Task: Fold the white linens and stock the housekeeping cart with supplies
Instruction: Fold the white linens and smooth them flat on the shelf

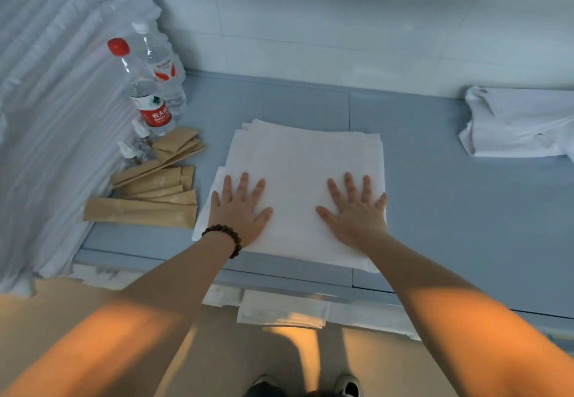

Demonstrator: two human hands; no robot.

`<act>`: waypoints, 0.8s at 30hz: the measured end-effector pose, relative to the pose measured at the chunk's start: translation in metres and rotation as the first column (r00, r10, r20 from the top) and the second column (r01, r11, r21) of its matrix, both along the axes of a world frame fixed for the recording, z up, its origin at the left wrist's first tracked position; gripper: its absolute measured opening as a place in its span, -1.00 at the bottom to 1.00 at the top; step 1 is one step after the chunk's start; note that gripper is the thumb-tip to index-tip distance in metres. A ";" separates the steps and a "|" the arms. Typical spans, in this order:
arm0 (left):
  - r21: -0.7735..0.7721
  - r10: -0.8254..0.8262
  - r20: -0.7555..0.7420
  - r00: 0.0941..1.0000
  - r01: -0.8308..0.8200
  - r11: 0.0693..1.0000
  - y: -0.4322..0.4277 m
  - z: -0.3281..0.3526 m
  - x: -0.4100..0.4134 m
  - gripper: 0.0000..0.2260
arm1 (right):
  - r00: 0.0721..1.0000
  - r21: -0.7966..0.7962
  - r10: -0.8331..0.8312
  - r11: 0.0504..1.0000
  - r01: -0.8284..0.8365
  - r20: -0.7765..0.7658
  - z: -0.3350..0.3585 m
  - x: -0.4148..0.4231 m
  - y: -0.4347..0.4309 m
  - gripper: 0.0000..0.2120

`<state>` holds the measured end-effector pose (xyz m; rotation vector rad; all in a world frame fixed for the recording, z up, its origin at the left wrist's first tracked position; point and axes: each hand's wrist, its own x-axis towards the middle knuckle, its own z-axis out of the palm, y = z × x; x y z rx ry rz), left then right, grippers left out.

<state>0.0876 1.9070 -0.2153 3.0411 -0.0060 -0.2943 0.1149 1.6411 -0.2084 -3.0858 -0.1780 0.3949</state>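
A folded white linen (298, 160) lies flat on the grey-blue shelf top (435, 204), its layers slightly offset at the far edge. My left hand (240, 208) presses flat on its near left part, fingers spread; a dark bead bracelet sits on that wrist. On the near right part my right hand (357, 210) rests flat the same way. Neither hand grips anything.
A loosely folded white linen (521, 123) lies at the far right. At the left stand two water bottles (149, 92), small spray bottles (133, 148) and several brown paper sachets (149, 198). A tall stack of white linens (52, 117) fills the left side. More white cloth (282, 311) shows below the shelf edge.
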 end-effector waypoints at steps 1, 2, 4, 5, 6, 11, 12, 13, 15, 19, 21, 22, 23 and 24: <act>-0.008 0.016 0.000 1.000 -0.016 1.000 0.002 -0.001 0.001 -0.40 | 1.000 -0.003 0.017 1.000 -0.017 0.002 0.000 0.006 0.002 -0.28; -0.015 0.030 0.002 1.000 -0.030 0.999 0.004 -0.001 0.003 -0.39 | 0.999 -0.006 0.032 0.999 -0.032 -0.001 0.002 0.012 0.005 -0.28; -0.024 0.047 0.009 0.999 -0.047 0.999 0.008 -0.001 0.007 -0.38 | 0.998 -0.004 0.056 0.998 -0.057 -0.028 0.007 0.024 0.009 -0.31; -0.026 0.051 0.012 0.999 -0.050 0.998 0.009 -0.002 0.007 -0.38 | 0.997 0.002 0.061 0.998 -0.061 -0.050 0.010 0.026 0.010 -0.33; -0.029 0.051 0.018 0.999 -0.050 0.998 0.011 -0.003 0.007 -0.39 | 0.996 0.016 0.057 0.998 -0.056 -0.069 0.011 0.026 0.009 -0.35; -0.028 0.048 0.051 0.998 -0.046 0.999 0.016 -0.008 0.007 -0.42 | 1.000 0.051 -0.005 0.999 0.005 0.004 0.007 -0.013 0.000 -0.39; -0.027 0.045 0.055 0.997 -0.043 0.999 0.016 -0.008 0.007 -0.42 | 0.999 0.043 -0.010 0.999 0.009 0.036 0.006 -0.017 0.001 -0.40; -0.027 0.043 0.055 0.998 -0.041 0.999 0.016 -0.009 0.007 -0.41 | 0.997 0.031 -0.010 0.999 0.008 0.071 0.005 -0.020 0.003 -0.40; -0.028 0.041 0.055 0.998 -0.039 0.999 0.016 -0.009 0.007 -0.41 | 0.992 0.013 -0.004 1.000 0.002 0.130 0.003 -0.022 0.005 -0.39; -0.029 0.041 0.048 0.998 -0.040 0.999 0.016 -0.008 0.006 -0.41 | 0.986 0.037 -0.024 0.999 0.018 0.165 -0.001 -0.026 0.004 -0.36; -0.026 0.043 0.046 0.998 -0.042 0.999 0.017 -0.008 0.006 -0.40 | 0.977 0.061 -0.097 0.994 0.086 0.190 -0.002 -0.026 0.004 -0.37; -0.024 0.044 0.044 0.998 -0.043 0.999 0.017 -0.008 0.006 -0.40 | 0.972 0.071 -0.137 0.990 0.125 0.189 -0.001 -0.026 0.004 -0.38; -0.024 0.045 0.042 0.998 -0.044 0.999 0.018 -0.008 0.005 -0.40 | 0.972 0.071 -0.157 0.987 0.146 0.176 -0.001 -0.026 0.005 -0.39; -0.023 0.046 0.041 0.998 -0.045 0.999 0.019 -0.008 0.003 -0.40 | 0.976 0.060 -0.150 0.988 0.142 0.157 -0.002 -0.026 0.006 -0.39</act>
